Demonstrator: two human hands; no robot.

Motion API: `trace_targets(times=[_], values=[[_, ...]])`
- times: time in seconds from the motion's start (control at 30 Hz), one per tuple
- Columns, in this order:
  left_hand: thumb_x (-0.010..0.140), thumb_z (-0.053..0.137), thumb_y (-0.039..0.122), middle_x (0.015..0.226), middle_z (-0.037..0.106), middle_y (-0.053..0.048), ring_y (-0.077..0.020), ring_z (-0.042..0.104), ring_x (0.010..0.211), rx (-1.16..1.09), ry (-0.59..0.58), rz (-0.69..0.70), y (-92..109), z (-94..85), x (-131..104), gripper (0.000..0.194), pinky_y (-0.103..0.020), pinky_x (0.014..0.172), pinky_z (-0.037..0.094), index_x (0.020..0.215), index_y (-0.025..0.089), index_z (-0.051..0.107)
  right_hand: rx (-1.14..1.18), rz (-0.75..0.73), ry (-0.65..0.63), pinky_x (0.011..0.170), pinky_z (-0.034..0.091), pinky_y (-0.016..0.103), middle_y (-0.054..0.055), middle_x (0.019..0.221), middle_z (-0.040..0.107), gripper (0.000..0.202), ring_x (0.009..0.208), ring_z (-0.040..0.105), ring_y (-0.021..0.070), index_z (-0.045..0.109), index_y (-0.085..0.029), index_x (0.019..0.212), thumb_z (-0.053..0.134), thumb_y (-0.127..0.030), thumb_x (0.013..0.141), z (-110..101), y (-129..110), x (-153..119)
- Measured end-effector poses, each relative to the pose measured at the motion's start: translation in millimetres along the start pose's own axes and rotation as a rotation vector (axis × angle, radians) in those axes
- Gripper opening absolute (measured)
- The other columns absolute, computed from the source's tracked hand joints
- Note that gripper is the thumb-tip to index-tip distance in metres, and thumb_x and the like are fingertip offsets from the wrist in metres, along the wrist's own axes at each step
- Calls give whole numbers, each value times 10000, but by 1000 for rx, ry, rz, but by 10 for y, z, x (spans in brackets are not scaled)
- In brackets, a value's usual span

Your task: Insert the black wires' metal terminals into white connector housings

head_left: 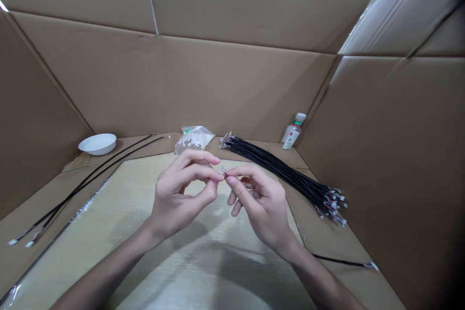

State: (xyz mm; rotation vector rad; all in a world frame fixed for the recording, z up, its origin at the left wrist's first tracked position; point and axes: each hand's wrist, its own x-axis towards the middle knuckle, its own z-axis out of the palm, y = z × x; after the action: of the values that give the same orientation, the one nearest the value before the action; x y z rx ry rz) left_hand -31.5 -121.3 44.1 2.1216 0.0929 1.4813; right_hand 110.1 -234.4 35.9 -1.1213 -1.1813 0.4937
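Note:
In front of me both hands meet over the middle of the table, at a small cluster of thin bare wire ends (224, 171). My right hand (259, 198) pinches the wires between thumb and index finger, its other fingers curled below. My left hand (187, 186) is closed at the fingertips against the same wires, its upper finger held off them. Fingers cover most of the small piece. From behind my right forearm a black cable (341, 261) runs out to a white connector (373, 266); whether it joins the wires I hold is hidden.
A thick bundle of black cables (279, 164) lies at the back right, near a plastic bottle (292, 131). A clear bag of small white connectors (194, 139) rests at the back. Two black cables (89, 178) and a white bowl (97, 145) are at left. Cardboard walls (236, 87) surround the table.

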Motion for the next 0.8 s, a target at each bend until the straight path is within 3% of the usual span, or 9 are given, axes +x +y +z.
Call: trace_targets(times=[0.17, 0.33, 0.43, 0.63, 0.8], values=[[863, 679, -29, 1087, 664, -26, -107, 666, 985, -1, 1, -5, -4, 21, 0, 250, -208, 780, 564, 923, 207, 734, -55, -22, 26, 439, 534, 141, -9, 949, 666, 63, 594, 636, 60, 657, -235, 1008, 637, -291, 1027, 15, 10, -19], [864, 676, -37, 1095, 658, -32, -114, 665, 993, -21, 6, -16, -4, 24, -13, 263, -218, 777, 565, 936, 208, 740, -265, -210, -14, 471, 528, 167, 0, 968, 691, 81, 631, 637, 70, 684, -235, 1066, 630, -197, 1019, 0, 23, -15], [855, 681, -45, 1093, 666, -31, -117, 664, 991, 8, -1, 13, -8, 10, -15, 275, -232, 795, 562, 939, 209, 745, -283, -204, -7, 490, 514, 188, 1, 957, 705, 67, 634, 621, 73, 698, -224, 1037, 640, -199, 1014, -2, 10, 2], [827, 689, -58, 1096, 679, -28, -138, 670, 979, 50, -31, 102, -34, -10, -4, 310, -270, 801, 579, 953, 219, 747, -261, -146, 20, 603, 544, 254, 10, 923, 725, 61, 773, 685, 131, 708, -228, 1016, 651, -248, 1017, -2, -24, 29], [815, 704, -52, 1093, 680, -24, -136, 687, 965, 96, -41, 183, -54, -25, 22, 324, -269, 812, 590, 976, 227, 747, -353, -272, -6, 759, 589, 311, 13, 967, 736, 63, 864, 709, 157, 693, -242, 1038, 636, -217, 1030, -15, -19, 33]])
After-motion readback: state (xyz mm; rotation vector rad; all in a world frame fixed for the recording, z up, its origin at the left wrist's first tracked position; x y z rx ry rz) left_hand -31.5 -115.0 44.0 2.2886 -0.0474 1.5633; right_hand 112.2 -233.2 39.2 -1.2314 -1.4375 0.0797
